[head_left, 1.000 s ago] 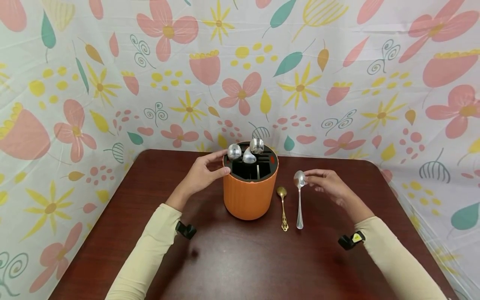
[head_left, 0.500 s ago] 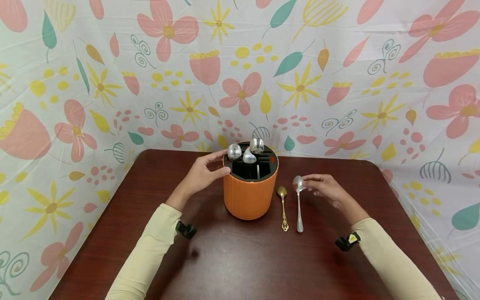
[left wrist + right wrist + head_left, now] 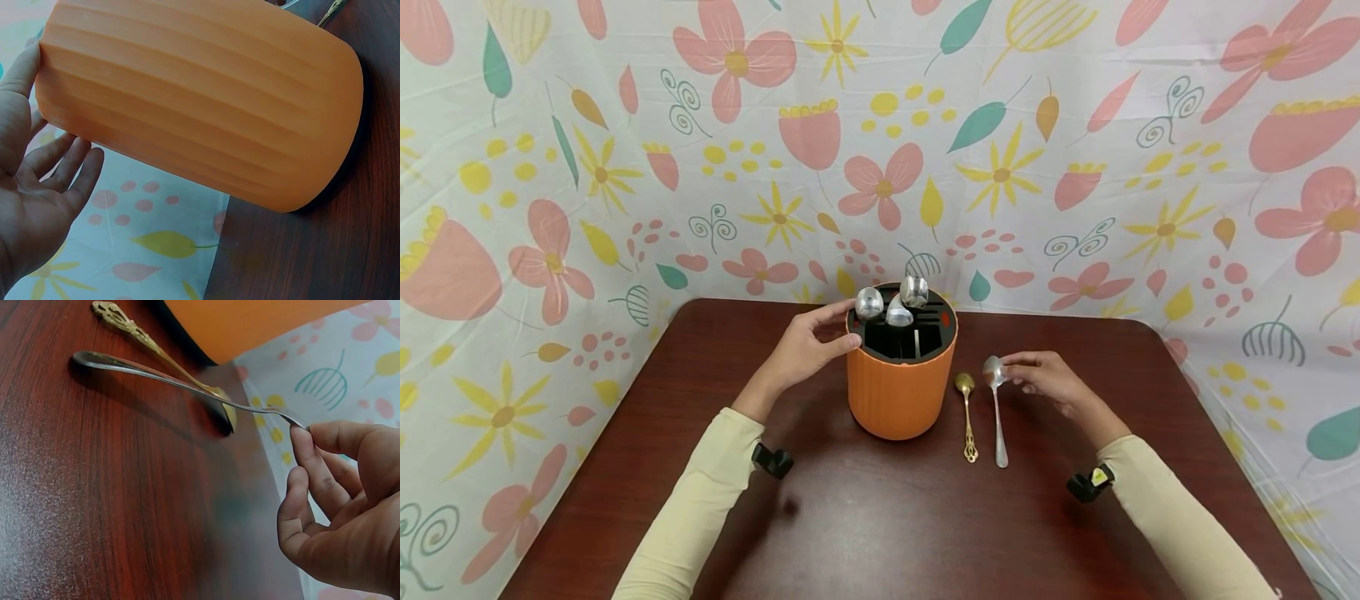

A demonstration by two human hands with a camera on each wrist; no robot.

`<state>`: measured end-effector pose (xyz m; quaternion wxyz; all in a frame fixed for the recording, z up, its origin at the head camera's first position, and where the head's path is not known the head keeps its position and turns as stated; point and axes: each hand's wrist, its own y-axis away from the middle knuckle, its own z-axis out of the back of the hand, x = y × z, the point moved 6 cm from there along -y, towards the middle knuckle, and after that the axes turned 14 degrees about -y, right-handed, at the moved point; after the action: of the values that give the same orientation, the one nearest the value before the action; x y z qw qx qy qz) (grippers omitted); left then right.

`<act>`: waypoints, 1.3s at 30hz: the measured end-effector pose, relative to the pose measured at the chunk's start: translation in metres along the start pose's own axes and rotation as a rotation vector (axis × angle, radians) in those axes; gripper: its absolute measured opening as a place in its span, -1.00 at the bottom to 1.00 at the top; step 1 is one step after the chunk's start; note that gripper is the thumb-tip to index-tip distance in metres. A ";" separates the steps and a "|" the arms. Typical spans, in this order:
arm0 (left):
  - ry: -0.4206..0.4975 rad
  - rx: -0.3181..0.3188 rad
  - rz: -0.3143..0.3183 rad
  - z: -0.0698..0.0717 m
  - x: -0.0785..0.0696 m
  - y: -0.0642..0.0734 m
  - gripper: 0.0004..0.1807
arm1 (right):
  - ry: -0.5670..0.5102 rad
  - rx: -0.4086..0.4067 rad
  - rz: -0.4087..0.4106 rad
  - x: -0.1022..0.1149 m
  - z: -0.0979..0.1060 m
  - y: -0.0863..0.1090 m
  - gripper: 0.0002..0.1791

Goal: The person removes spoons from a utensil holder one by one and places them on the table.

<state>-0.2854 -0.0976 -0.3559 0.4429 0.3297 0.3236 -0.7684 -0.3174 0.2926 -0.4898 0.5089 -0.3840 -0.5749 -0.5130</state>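
From up at the head, we see a brown table (image 3: pixel 865 517) with an orange pot (image 3: pixel 895 398) near the middle of its far edge. The left hand (image 3: pixel 801 348) is at the pot's left side, its fingers loose and mostly straight, with the thumb on the rim. Three spoons (image 3: pixel 899 313) stick out of the pot's black top (image 3: pixel 889 340), shiny round ends up. Between the pot and the table's right edge lies a gold spoon (image 3: pixel 967 419), its round end toward the far edge. Just to its right is a silver spoon (image 3: pixel 998 417). The right hand (image 3: pixel 1048 381) pinches it by the round end, and its handle points toward the near edge. Behind the far edge hangs a white cloth (image 3: pixel 647 108) with flowers and leaves. Both arms have cream sleeves (image 3: pixel 700 483). In the left wrist view, we see the pot's ridged side, with the thumb at its rim and the fingertips by its side; we can't tell how many touch. In the right wrist view, we see a thumb and finger squeezing the silver spoon's tip. That end is lifted off the table, and the handle end is low; we can't tell if it touches.
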 end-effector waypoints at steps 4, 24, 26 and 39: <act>-0.001 0.003 0.003 0.000 0.000 0.000 -0.36 | 0.011 0.000 -0.015 -0.003 0.000 -0.001 -0.49; -0.002 -0.006 0.002 0.000 0.000 0.000 -0.36 | 0.022 0.000 -0.025 -0.018 -0.004 -0.009 -0.51; -0.002 -0.003 0.006 0.000 0.000 0.000 -0.36 | 0.022 0.000 -0.025 -0.018 -0.005 -0.009 -0.49; -0.001 0.011 0.009 0.001 0.001 -0.001 -0.36 | 0.025 -0.023 -0.054 -0.025 -0.006 -0.017 -0.51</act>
<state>-0.2874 -0.0986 -0.3561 0.4448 0.3331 0.3177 -0.7683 -0.3280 0.2861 -0.5175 0.4973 -0.3676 -0.5727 -0.5380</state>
